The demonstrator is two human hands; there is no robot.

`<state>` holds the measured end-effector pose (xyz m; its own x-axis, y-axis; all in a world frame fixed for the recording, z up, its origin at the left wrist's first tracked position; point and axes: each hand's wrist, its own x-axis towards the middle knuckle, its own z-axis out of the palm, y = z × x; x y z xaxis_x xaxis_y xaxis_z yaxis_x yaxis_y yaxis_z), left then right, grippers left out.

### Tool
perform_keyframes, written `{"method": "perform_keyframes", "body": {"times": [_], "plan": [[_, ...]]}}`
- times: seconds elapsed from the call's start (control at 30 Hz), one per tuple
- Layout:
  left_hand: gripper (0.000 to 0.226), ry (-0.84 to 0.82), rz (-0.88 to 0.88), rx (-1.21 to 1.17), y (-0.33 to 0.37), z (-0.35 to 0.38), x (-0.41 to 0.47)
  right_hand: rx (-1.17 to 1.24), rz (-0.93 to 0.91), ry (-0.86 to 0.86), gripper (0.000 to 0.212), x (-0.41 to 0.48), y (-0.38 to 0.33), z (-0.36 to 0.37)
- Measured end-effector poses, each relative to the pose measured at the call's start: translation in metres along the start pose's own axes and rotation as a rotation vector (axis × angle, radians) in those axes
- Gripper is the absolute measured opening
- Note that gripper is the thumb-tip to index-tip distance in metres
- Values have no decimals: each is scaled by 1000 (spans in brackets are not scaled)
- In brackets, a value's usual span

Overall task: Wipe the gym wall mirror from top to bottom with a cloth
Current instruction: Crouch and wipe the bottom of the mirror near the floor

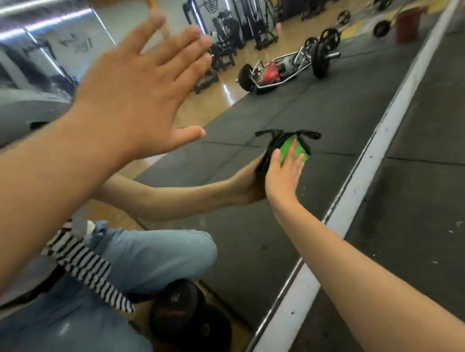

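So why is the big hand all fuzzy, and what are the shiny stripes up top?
Head view: the left hand is smeared by blur, close to the camera; the right hand and cloth look sharper; the stripes are lights glaring in the mirror, top left.

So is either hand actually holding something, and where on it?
The right hand presses the green cloth against the mirror, straight fingers flat on its face, no grip. The left hand is open and empty.

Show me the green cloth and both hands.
green cloth (285,148), head view, green patch showing between the fingers.
right hand (282,178), head view, back of the hand.
left hand (139,91), head view, back of the hand.
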<state>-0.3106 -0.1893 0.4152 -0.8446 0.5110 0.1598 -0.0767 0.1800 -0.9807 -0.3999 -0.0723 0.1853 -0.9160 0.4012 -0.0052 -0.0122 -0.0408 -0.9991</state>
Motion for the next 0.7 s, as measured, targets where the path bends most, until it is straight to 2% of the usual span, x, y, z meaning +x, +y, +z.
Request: {"method": "perform_keyframes", "body": {"times": [0.13, 0.2, 0.33, 0.4, 0.5, 0.53, 0.63, 0.7], "plan": [[96, 0, -82, -16, 27, 8, -11, -10, -276, -134, 59, -79, 46, -2], [96, -4, -113, -51, 36, 9, -17, -68, -319, -166, 59, -96, 65, -1], [96, -15, -148, -58, 44, 9, -17, -33, -145, -68, 55, -16, 26, -12], [90, -23, -146, -49, 46, 11, -16, -50, -200, -67, 54, -23, 31, -15], [93, -9, -139, -29, 48, 14, -15, -143, -338, -146, 54, -82, 66, -16], [90, -3, -137, -16, 49, 14, -15, -135, -343, -137, 54, -78, 67, -15], [97, -9, -152, -57, 49, 10, -14, -84, -180, -103, 54, -22, 30, -14], [99, 14, -143, -44, 50, 13, -14, -67, -221, -102, 54, -20, 27, -18]]}}
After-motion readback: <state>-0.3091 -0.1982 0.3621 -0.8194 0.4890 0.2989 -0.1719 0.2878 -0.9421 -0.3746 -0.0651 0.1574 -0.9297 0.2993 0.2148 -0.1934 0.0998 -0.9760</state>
